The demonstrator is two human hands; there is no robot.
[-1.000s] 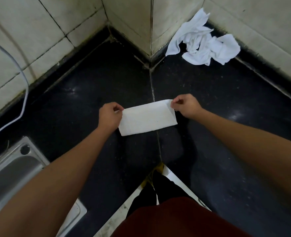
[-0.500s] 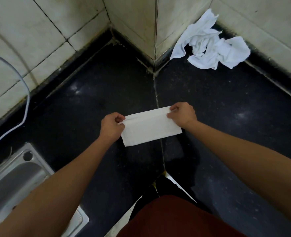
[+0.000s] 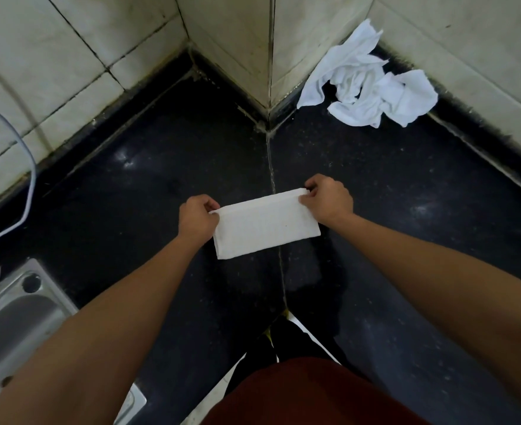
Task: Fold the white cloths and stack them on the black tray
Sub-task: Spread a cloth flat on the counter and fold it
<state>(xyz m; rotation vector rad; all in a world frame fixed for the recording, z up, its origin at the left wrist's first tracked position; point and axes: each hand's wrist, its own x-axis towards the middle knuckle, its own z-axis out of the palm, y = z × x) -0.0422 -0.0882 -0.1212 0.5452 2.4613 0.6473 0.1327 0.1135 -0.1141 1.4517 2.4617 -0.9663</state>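
1. Since a second ago, the far long edge of the folded white cloth has risen into a narrow turned band between the two hands, where before it lay flat; half a second ago that band was already showing, and it looks much the same now
2. The left hand pinches the cloth's far left corner, fingers curled in tight with the thumb on top of the fabric
3. The right hand pinches the far right corner in the same way, knuckles up and fingertips closed on the edge
4. The cloth is a neat rectangle, longer side to side, tilted so its right end sits farther from the person than its left
5. It rests on the black countertop, straddling the pale seam that runs from the wall corner toward the person
6. A crumpled pile of white cloths lies well apart from the hands, at the back right, pressed against the tiled wall
7. At the near left a steel sink is set into the counter, partly hidden by the left forearm
8. A white cable hangs down the left wall and curves onto the counter
9. A dark red garment fills the bottom of the view
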